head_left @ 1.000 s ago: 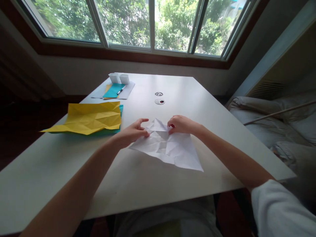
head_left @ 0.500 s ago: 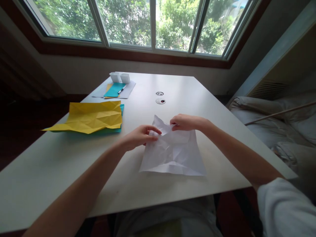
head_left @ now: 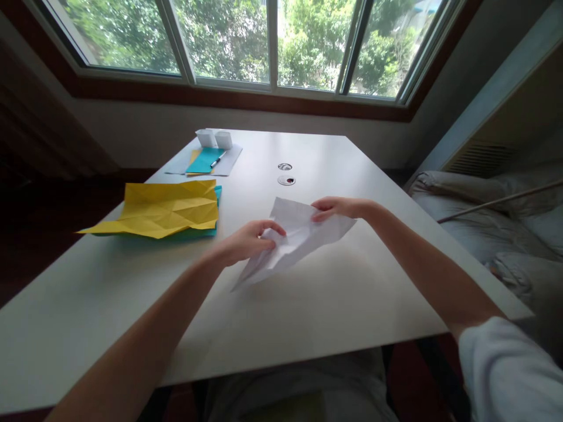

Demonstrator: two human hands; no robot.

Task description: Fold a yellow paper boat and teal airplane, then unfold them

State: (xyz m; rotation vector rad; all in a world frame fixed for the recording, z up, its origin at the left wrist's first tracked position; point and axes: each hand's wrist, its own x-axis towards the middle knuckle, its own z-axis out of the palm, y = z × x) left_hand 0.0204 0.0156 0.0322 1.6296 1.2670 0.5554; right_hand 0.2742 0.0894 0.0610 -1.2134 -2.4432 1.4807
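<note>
A creased white sheet of paper (head_left: pixel 303 231) is tilted up off the table, its near edge slanting from lower left to upper right. At its left side, my left hand (head_left: pixel 257 237) pinches the paper between thumb and fingers. My right hand (head_left: pixel 336 208) grips the sheet near its upper right edge, fingers on the top face; part of the thumb is hard to make out. Left of my hands lies a creased yellow sheet (head_left: pixel 171 208), with a teal sheet (head_left: pixel 219 193) showing beneath it.
On the white table's (head_left: pixel 308 328) far left stand two small white paper boxes (head_left: pixel 223 140), near a teal paper (head_left: pixel 205 160) and a pen (head_left: pixel 217 159) on white sheets. Two round discs (head_left: pixel 286 180) lie mid-table. Bedding (head_left: pixel 466 205) is beyond the right edge.
The white sheet has lifted from lying mostly flat and turned, its near edge rising on the right. My right hand has moved slightly right and away; my left hand has barely moved.
</note>
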